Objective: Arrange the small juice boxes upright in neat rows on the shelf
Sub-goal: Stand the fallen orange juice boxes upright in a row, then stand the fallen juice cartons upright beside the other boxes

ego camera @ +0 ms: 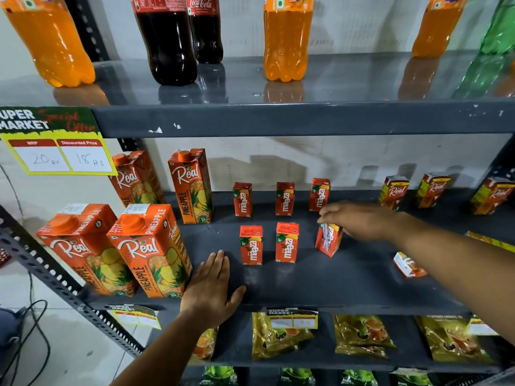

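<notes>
On the dark grey middle shelf [306, 285] stand small red Maaza juice boxes. Three form a back row [284, 199]. Two stand upright in a front row [251, 245] [287, 242]. A third front box [328, 240] is tilted, its straw side facing me, and my right hand [359, 220] grips its top from the right. My left hand [213, 286] lies flat and open on the shelf's front, left of the boxes. Another small box [408, 264] lies on its side farther right, under my right forearm.
Tall Real pineapple cartons [147, 252] stand at the shelf's left. Small Real boxes [394, 192] stand at the back right. Soda bottles [287, 37] line the shelf above. Packets [278, 335] fill the shelf below. A price sign [55, 140] hangs top left.
</notes>
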The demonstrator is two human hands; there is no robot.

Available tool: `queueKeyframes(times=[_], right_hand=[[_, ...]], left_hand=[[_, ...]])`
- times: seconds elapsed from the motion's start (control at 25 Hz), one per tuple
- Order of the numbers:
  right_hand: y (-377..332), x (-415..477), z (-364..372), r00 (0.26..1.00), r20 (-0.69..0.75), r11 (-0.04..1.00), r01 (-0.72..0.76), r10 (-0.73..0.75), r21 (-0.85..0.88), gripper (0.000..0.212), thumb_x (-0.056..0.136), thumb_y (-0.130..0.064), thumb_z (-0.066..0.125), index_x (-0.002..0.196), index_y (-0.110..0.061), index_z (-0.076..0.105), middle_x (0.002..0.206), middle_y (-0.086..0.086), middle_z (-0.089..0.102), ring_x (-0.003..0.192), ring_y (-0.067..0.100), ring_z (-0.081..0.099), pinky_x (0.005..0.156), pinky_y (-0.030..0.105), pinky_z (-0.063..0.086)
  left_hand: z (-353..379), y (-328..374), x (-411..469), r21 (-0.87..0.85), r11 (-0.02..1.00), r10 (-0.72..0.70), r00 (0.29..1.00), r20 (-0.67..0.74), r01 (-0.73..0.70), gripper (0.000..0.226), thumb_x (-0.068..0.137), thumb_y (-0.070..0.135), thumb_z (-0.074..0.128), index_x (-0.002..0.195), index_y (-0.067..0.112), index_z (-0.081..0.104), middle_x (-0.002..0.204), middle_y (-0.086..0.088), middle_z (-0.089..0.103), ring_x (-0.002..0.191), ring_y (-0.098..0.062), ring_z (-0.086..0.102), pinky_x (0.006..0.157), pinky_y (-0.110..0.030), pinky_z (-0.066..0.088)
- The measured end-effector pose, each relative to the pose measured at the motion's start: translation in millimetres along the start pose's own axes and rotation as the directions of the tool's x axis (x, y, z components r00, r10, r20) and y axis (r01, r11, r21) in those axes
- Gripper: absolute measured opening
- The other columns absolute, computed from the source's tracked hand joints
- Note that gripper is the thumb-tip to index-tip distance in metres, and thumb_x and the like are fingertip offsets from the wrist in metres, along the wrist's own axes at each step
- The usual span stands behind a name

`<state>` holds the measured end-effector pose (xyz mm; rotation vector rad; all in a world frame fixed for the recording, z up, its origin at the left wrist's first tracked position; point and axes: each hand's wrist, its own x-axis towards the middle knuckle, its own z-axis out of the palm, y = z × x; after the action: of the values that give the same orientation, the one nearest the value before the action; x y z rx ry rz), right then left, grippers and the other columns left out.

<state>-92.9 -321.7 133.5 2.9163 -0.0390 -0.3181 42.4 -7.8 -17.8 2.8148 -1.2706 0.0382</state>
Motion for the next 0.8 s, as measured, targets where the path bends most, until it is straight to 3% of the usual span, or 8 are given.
queueKeyframes(times=[0.12,0.2,0.32,0.44,0.56,0.68,0.72,0.8], right_hand=[[-1,7,-6,0.990,0.035,0.980,-0.141,0.138,0.143,0.051,0.088,-0.033,0.061,0.136,-0.021,0.047,0.138,0.006,0.051,0.123,0.024,0.050,0.098,0.035,0.044],[-5,15,-9,0.949,0.090,0.931,-0.314,0.302,0.188,0.048,0.085,-0.054,0.056,0.115,-0.016,0.058,0.110,0.007,0.064,0.095,0.025,0.060,0.075,0.033,0.048],[-18,24,-10,0.874,0.169,0.843,-0.485,0.456,0.232,0.059,0.083,-0.066,0.049,0.102,-0.012,0.061,0.075,-0.001,0.054,0.074,0.019,0.055,0.064,0.030,0.041],[-14,22,-13,0.882,0.212,0.819,-0.470,0.420,0.329,0.071,0.081,-0.075,0.041,0.106,-0.011,0.058,0.088,-0.003,0.056,0.090,0.023,0.059,0.073,0.032,0.043],[23,-4,-28,0.873,0.091,0.747,-0.461,0.480,0.479,0.071,0.075,-0.081,0.039,0.099,-0.017,0.055,0.105,0.000,0.060,0.096,0.026,0.059,0.077,0.034,0.045],[70,-51,-18,0.865,0.036,0.785,-0.470,0.500,0.403,0.042,0.084,-0.052,0.061,0.104,-0.016,0.062,0.110,0.008,0.065,0.098,0.028,0.060,0.082,0.036,0.049],[80,-70,-8,0.877,0.107,0.803,-0.474,0.469,0.361,0.037,0.084,-0.040,0.067,0.110,-0.014,0.063,0.113,0.010,0.065,0.099,0.027,0.061,0.085,0.036,0.050],[86,-104,21,0.850,0.327,0.823,-0.502,0.413,0.267,0.052,0.080,-0.027,0.073,0.128,-0.021,0.054,0.131,0.005,0.058,0.113,0.023,0.056,0.094,0.034,0.047]], left_hand=[[0,0,1,0.009,1.000,0.010,1.000,0.004,-0.010,0.098,0.076,0.072,-0.007,0.149,0.008,-0.002,0.160,-0.008,-0.007,0.145,-0.019,-0.011,0.113,-0.032,-0.010],[-2,0,1,0.014,1.000,0.008,1.000,0.008,-0.008,0.097,0.076,0.072,-0.006,0.149,0.008,-0.002,0.160,-0.008,-0.007,0.145,-0.019,-0.011,0.113,-0.032,-0.009],[-1,0,0,0.017,1.000,0.003,1.000,0.005,-0.003,0.096,0.078,0.072,-0.004,0.149,0.008,-0.002,0.160,-0.008,-0.007,0.145,-0.019,-0.011,0.113,-0.032,-0.009],[-1,-2,0,0.024,1.000,0.002,1.000,0.020,-0.002,0.093,0.082,0.072,0.001,0.149,0.008,-0.002,0.160,-0.007,-0.006,0.145,-0.018,-0.011,0.113,-0.031,-0.009],[-1,-2,-7,-0.099,0.993,0.051,0.996,-0.067,-0.057,0.087,0.086,0.070,0.007,0.149,0.010,0.015,0.159,-0.006,0.009,0.145,-0.017,0.000,0.115,-0.031,0.002],[-6,43,-23,-0.156,0.942,0.255,0.937,-0.237,-0.296,0.066,0.097,0.054,0.015,0.141,0.011,0.039,0.153,-0.005,0.029,0.141,-0.024,0.025,0.114,-0.033,0.018],[-7,73,-25,-0.155,0.902,0.352,0.894,-0.275,-0.403,0.061,0.098,0.049,0.018,0.138,0.011,0.043,0.151,-0.005,0.032,0.140,-0.024,0.028,0.112,-0.033,0.019],[-8,143,-21,-0.163,0.807,0.502,0.805,-0.318,-0.568,0.052,0.099,0.041,0.026,0.137,0.011,0.044,0.150,-0.006,0.035,0.141,-0.023,0.027,0.112,-0.036,0.019]])
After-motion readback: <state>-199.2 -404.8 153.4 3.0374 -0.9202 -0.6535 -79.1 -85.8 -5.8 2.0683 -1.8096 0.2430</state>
